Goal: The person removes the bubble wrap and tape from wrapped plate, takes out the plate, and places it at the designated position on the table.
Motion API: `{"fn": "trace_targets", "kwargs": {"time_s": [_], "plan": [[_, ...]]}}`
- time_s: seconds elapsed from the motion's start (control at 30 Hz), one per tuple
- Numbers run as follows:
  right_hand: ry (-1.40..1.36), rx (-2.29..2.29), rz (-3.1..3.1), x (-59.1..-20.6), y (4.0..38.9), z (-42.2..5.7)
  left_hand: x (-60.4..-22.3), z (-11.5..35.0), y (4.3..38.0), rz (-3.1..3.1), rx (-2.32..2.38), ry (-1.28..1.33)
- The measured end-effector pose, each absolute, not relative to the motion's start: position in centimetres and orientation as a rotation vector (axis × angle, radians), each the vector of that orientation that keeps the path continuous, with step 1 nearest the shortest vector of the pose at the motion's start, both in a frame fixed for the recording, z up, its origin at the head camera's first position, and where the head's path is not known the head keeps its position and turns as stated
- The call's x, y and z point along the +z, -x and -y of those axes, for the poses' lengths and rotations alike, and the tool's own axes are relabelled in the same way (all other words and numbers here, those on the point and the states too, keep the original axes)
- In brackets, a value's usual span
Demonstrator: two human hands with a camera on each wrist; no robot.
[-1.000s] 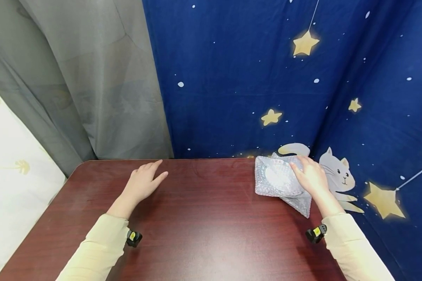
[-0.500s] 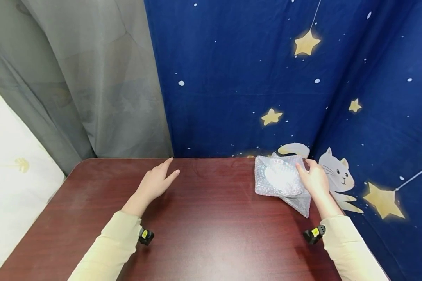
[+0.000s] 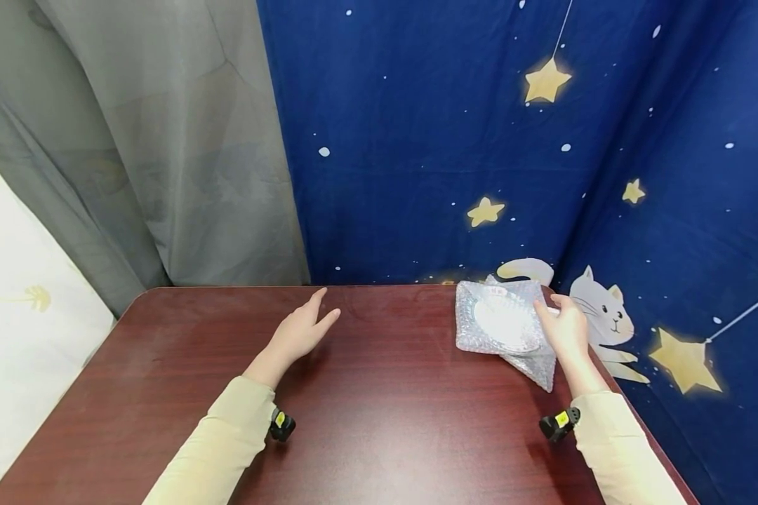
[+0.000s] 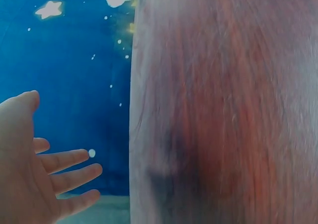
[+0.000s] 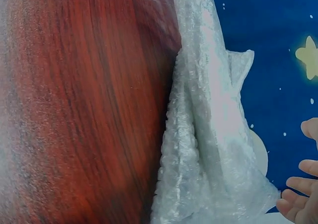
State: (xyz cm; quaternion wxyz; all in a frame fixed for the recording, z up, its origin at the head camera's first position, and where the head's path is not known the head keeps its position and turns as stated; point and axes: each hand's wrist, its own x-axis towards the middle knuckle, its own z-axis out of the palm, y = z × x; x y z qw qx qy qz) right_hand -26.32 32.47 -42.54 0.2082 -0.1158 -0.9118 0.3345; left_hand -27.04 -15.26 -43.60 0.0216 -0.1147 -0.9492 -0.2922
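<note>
Two clear bubble-wrap bags lie overlapping near the table's far right corner. A round, shiny shape shows through the upper bag (image 3: 502,319); the lower bag (image 3: 535,368) pokes out beneath it. My right hand (image 3: 565,328) is at the bags' right side, thumb and fingers spread apart. In the right wrist view, its fingertips (image 5: 293,204) come right up to a corner of the bubble wrap (image 5: 213,149). My left hand (image 3: 297,335) hovers over the table's left-centre, holding nothing, with its fingers stretched out and thumb apart.
The dark red wooden table (image 3: 379,421) has rounded far corners. Behind it hang a grey curtain (image 3: 215,140) and a blue curtain (image 3: 417,140) with stars and a white cat. Both wrists, in cream sleeves, wear small black cameras (image 3: 282,425).
My left hand has moved right across the table. My right hand, earlier over the upper bag's right part, has shifted slightly off to its right edge. The bags have stayed in place.
</note>
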Motion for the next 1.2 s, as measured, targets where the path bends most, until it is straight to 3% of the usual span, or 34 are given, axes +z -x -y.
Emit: {"fn": "trace_targets", "kwargs": {"time_s": [1.2], "plan": [[0.603,1.282,2.620,-45.1,26.5,-34.8,-45.2,7.7,27.0,2.886,-1.239,0.375]]}}
